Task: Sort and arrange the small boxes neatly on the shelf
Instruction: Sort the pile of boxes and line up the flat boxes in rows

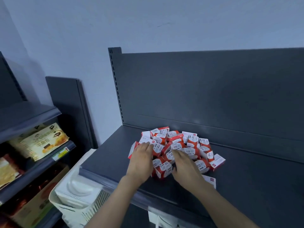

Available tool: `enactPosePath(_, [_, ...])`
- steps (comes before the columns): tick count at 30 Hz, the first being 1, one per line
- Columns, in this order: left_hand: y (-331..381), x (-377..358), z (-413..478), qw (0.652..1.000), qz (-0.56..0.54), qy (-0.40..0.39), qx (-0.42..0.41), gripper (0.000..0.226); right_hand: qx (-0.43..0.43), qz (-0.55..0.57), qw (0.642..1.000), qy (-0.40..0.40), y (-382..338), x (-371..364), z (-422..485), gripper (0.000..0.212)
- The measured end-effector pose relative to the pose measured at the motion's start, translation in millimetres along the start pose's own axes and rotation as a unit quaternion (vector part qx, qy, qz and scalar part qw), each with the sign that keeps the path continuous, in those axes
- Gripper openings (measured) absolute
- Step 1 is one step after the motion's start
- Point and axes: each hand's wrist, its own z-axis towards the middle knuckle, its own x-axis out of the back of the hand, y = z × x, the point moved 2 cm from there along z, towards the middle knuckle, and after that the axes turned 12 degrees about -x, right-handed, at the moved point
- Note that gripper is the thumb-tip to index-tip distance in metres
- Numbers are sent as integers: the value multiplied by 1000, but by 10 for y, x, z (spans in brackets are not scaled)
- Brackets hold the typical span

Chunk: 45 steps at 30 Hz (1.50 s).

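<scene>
Two bare hands, left hand [142,159] and right hand [185,167], rest flat with fingers spread, gripping nothing, on jumbled red-and-white small boxes [194,149] atop a dark shelf [111,155].

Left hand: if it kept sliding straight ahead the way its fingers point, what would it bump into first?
Probably the boxes: the left hand lies flat at the pile's left edge, fingertips already at the nearest ones. Depth is hard to judge.
</scene>
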Motion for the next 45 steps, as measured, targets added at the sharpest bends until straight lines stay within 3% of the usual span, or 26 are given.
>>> enactPosePath(10, [-121, -177, 87, 996, -58, -58, -20, 20, 36, -22, 998, -49, -178, -309, 53, 49])
enactPosePath(18, [95, -160, 283, 988, 43, -146, 9, 27, 3, -70, 997, -31, 4, -286, 43, 39])
enactPosePath(25, [213, -352, 360, 958, 152, -243, 0, 39, -35, -87, 995, -31, 151, -119, -23, 39])
enactPosePath(31, [212, -375, 324, 981, 59, -187, 6, 31, -48, -2, 998, -52, 162, -59, -151, 39])
enactPosePath(36, [342, -15, 532, 987, 12, -161, 20, 35, -75, 86, 993, -2, 305, 293, -244, 26])
enactPosePath(40, [877, 82, 758, 995, -36, -95, -18, 41, -125, 99, 985, 63, 730, 710, -374, 33])
enactPosePath(45, [1889, -48, 970, 985, -111, -78, -104, 43, -218, 96, 964, 121, 1524, 1232, -679, 34])
